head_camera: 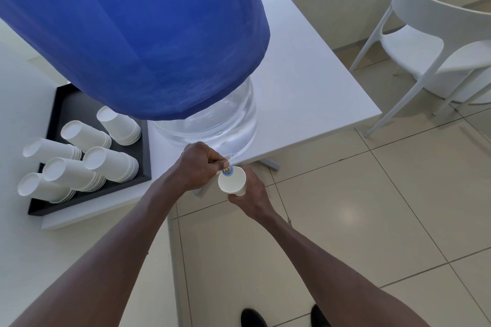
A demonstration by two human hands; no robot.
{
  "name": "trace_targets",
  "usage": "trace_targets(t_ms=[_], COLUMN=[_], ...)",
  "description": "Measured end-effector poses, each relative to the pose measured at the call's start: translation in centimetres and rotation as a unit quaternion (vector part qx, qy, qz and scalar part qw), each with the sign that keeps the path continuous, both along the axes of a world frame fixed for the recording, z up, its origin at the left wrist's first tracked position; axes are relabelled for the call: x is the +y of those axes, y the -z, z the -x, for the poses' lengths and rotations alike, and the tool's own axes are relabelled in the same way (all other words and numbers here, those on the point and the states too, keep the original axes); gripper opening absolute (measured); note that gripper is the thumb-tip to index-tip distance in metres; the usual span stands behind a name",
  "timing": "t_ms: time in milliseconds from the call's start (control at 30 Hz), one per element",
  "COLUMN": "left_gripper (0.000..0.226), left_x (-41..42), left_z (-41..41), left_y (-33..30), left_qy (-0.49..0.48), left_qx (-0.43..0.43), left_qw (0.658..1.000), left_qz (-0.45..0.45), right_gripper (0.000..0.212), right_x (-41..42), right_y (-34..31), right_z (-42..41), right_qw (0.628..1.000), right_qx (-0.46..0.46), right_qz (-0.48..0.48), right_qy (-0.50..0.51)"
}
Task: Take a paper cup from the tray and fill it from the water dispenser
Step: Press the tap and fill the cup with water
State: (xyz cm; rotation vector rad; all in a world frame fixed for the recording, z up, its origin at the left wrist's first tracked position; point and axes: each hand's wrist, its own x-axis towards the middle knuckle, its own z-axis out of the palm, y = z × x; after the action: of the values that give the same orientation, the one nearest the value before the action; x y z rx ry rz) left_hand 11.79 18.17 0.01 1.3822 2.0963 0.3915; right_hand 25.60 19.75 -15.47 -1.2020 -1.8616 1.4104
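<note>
Left hand (198,167) was curled shut around the tap (227,169) at the base of the water dispenser (212,125), fingers (216,160) pinched on its small lever, blue-ringed spout poking out just past the fingertips. Right hand (249,194) was wrapped closed on a paper cup (231,181), fingers (239,195) round the far and lower side of the wall, cup mouth held up right under the spout, rim touching or nearly touching it; could not tell which. Whether water was running or how full the cup was could not be told, inside looked plain white.

Dispenser bottle was clear at the bottom with a blue cover (132,34) over the rest, standing on the white desk (305,74) just beyond the left fingers. Cup was held off the desk edge, over the tiled floor (345,220).

Well to the left of the left fingers, a dark tray (63,103) sat on the desk with stacks of white paper cups (111,162) lying on their sides, mouths facing away. White chair (425,42) stood far beyond and right of the right fingers. Black shoes (252,318) showed at the bottom, below both arms.
</note>
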Motion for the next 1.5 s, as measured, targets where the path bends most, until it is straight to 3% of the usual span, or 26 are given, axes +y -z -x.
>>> trace_targets(t_ms=[1033,1367,1500], left_gripper=[0.015,0.015,0.029], left_x=[0.1,-1.1,-2.2], left_z=[-0.1,-1.1,-1.4], left_y=[0.2,0.3,1.3], left_qy=[0.0,0.028,0.073], left_qx=[-0.005,0.059,0.115], left_qw=[1.0,0.996,0.986], left_qz=[-0.009,-0.058,-0.098], right_gripper=[0.06,0.061,0.06], right_x=[0.3,0.3,0.4], right_y=[-0.3,-0.5,-0.8], right_z=[-0.2,-0.1,0.0], right_qw=[1.0,1.0,1.0], right_qx=[0.008,0.01,0.014], right_qz=[0.003,-0.005,-0.003], right_qy=[0.002,-0.004,-0.01])
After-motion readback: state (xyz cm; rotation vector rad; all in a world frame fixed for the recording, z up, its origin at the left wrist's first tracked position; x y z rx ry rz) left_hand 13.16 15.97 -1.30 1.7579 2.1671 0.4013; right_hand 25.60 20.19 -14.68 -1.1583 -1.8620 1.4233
